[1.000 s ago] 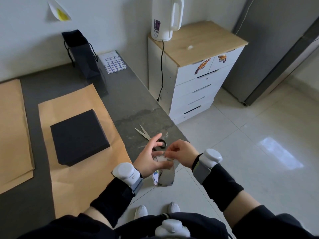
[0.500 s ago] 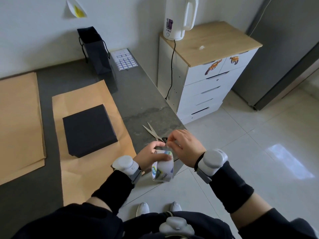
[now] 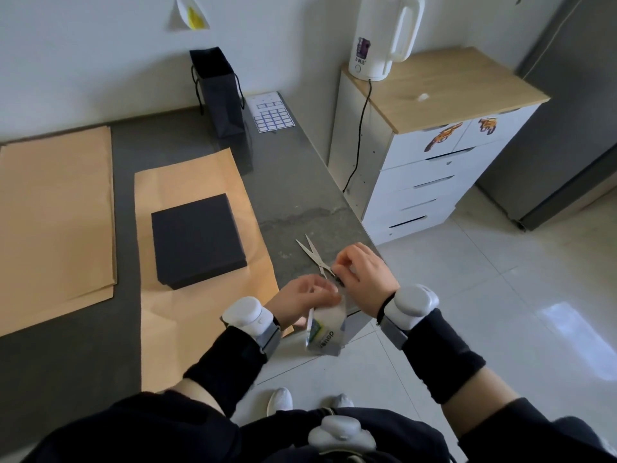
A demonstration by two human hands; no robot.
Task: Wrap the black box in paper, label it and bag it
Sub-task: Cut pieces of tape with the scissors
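The black box (image 3: 197, 240) lies flat on a brown paper sheet (image 3: 192, 305) spread over the grey table (image 3: 293, 195). At the table's near right corner my left hand (image 3: 305, 297) grips a roll of clear tape (image 3: 325, 330) from above. My right hand (image 3: 362, 274) is just right of it, its fingertips pinching at the tape's end on top of the roll. A black paper bag (image 3: 220, 91) stands at the back by the wall. Beside it lies a sheet of blue-edged labels (image 3: 272, 113).
Scissors (image 3: 314, 253) lie on the table just behind my hands, blades pointing away. A stack of brown paper (image 3: 55, 222) covers the table's left side. Right of the table stands a white drawer cabinet (image 3: 434, 168) with a white kettle (image 3: 384, 35) on top; tiled floor lies beyond.
My view has shifted, so the table sits further right in frame. My left hand went from open fingers to gripping the roll. My right hand came in over the roll's top.
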